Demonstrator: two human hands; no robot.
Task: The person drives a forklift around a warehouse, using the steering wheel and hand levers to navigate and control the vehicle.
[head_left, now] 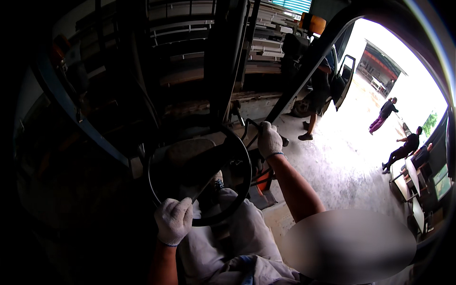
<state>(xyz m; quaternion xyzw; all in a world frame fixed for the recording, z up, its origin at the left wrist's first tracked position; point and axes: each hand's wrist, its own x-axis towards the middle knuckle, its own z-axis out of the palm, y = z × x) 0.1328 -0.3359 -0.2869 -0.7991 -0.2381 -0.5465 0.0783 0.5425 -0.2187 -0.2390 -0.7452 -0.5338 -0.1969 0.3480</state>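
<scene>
I am seated behind a black steering wheel [249,164]. My left hand [175,221], in a white knit glove, is closed around the lower left of its rim. My right hand [270,139], gloved the same way, reaches forward past the wheel's right side. Its fingers are curled closed on a bent black control lever [246,129], whose top is hidden by the glove. My legs in light trousers [251,218] are under the wheel.
Ahead rises the dark forklift mast [228,71], with stacked long boards [183,47] behind it. A frame post [308,71] slants on the right. Beyond it are a vehicle's open door [346,80], a person beside it [319,90], more people [383,116] and tables [412,176].
</scene>
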